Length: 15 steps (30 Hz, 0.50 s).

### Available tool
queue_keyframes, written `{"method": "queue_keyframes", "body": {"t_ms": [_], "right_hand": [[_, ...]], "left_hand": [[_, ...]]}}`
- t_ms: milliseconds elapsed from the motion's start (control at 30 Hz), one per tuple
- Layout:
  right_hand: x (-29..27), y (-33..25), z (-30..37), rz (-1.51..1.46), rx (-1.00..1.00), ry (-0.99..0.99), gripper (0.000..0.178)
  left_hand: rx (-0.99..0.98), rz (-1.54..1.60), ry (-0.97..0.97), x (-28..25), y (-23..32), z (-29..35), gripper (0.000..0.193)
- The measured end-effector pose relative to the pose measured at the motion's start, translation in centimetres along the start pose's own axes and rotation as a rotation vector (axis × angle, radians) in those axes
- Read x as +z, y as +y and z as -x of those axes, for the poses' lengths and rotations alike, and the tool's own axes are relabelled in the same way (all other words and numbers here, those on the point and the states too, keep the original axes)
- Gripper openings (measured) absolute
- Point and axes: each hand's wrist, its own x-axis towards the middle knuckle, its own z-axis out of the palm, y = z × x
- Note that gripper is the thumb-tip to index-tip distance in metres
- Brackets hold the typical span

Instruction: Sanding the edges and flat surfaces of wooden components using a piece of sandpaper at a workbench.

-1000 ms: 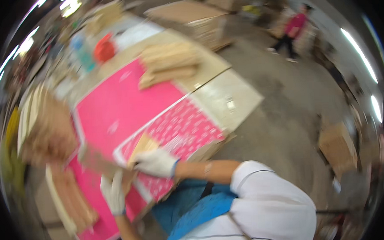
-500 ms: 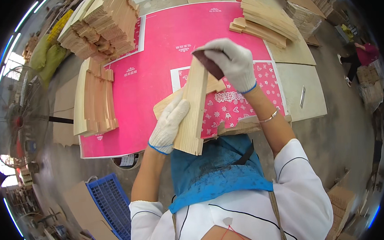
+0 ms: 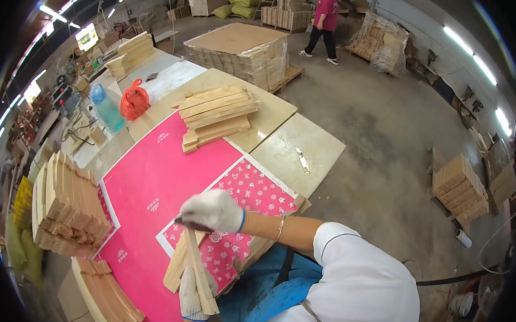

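My left hand [image 3: 190, 295], in a white knit glove with a blue cuff, is closed round the lower part of a pale wooden slat [image 3: 200, 270], which stands tilted with a narrow edge upward. My right hand [image 3: 217, 210], gloved alike, pinches a dark reddish-brown piece of sandpaper [image 3: 195, 225] against the slat's far end. Much of the sandpaper is hidden under the fingers. Beneath the held slat, a second pale wooden piece [image 3: 176, 268] lies on the pink table covering [image 3: 138, 183].
Shaped wooden pieces are stacked at the far left [image 3: 70, 204], near left [image 3: 105, 297] and on the table's far side [image 3: 218, 114]. Beyond stand a red plastic bag [image 3: 134, 101] and a bluish bottle [image 3: 107, 110]. A person [image 3: 323, 26] walks on the floor past a wrapped pallet [image 3: 239, 52].
My head view has swung up and to the right. The slat has turned from showing its broad face to showing a narrow edge. Both hands keep their hold.
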Motion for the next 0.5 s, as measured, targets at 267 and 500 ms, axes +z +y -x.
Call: {"method": "queue_keyframes", "body": {"t_ms": [267,500], "right_hand": [[0.2,-4.8,2.0,-0.185,0.048,-0.246,0.011],[0.3,-2.2,2.6,-0.118,0.233,-0.14,0.014]], "left_hand": [[-0.08,0.154,0.371,2.2,0.9,-0.6,0.029],[-0.032,0.008,0.05,1.8,0.8,-0.5,0.033]]}}
